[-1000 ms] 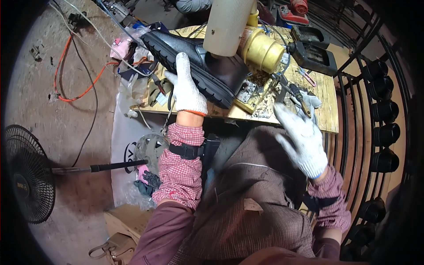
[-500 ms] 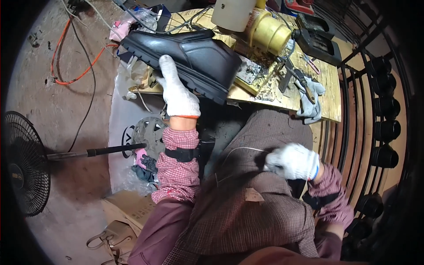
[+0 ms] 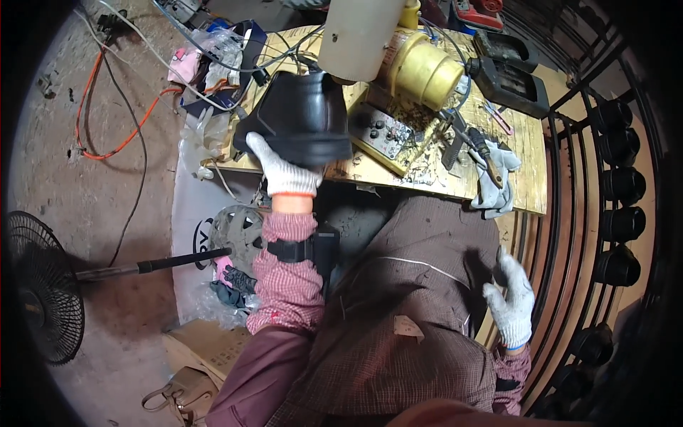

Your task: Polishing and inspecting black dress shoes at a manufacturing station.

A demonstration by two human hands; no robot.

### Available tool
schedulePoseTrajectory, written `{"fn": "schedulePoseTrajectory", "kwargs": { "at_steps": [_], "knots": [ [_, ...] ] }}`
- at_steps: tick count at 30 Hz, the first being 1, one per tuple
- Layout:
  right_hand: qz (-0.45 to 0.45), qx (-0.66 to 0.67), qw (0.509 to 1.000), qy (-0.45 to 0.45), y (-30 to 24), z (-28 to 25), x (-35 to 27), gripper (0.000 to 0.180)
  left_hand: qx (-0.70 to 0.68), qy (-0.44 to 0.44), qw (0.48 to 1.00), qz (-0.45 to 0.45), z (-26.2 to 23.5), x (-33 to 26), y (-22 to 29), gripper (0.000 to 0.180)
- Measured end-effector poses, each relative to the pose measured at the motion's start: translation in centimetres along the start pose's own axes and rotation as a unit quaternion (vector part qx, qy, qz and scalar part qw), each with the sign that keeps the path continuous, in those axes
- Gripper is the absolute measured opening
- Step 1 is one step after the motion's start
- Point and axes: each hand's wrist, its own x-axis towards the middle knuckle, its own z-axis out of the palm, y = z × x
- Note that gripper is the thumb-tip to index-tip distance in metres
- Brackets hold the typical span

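Note:
My left hand (image 3: 281, 167), in a white knitted glove, grips a black leather shoe (image 3: 299, 107) by its thick sole, above the near edge of the workbench. The thumb lies along the sole's side; the other fingers are hidden beneath. One rounded end of the shoe faces me, and blur hides its finer detail. My right hand (image 3: 512, 299), also gloved in white, hovers by my right thigh with thumb and fingers apart, holding nothing. Across the brown checked cloth (image 3: 398, 313) on my lap runs a thin white cord (image 3: 420, 262).
A yellow and white machine (image 3: 423, 67) overhangs the wooden bench (image 3: 526, 153), beside a control panel with knobs (image 3: 380, 132). Tools and a grey glove (image 3: 494, 185) lie at the bench's right. A rack of black pieces (image 3: 622, 224) borders the right; a fan (image 3: 43, 288) stands left.
The shoe has turned from its long side to end-on, still in my left hand. My right hand has moved right and down, away from the lap, and its fingers have spread.

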Motion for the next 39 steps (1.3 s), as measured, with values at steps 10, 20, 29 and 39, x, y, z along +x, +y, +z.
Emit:
{"fn": "schedulePoseTrajectory", "kwargs": {
  "at_steps": [10, 20, 29, 39],
  "knots": [
    [-0.295, 0.087, 0.932, -0.195, -8.5, -0.1, 4.7, 0.071, 0.056, -0.325, 0.921, -0.207, -5.5, -14.5, -6.3, 0.090],
    [0.000, -0.184, 0.941, 0.284, -6.9, -13.3, -12.1, 0.043, 0.357, -0.481, 0.724, -0.342, 4.0, -16.3, -12.2, 0.112],
    [0.448, -0.349, 0.782, 0.259, 10.9, -23.6, -11.7, 0.056, 0.387, -0.377, 0.780, -0.316, 2.0, -13.7, -11.9, 0.104],
    [0.410, -0.338, 0.803, 0.271, 15.0, -23.8, -0.3, 0.055, 0.350, -0.317, 0.841, -0.265, 1.4, -13.9, -9.9, 0.099]
  ]
}}
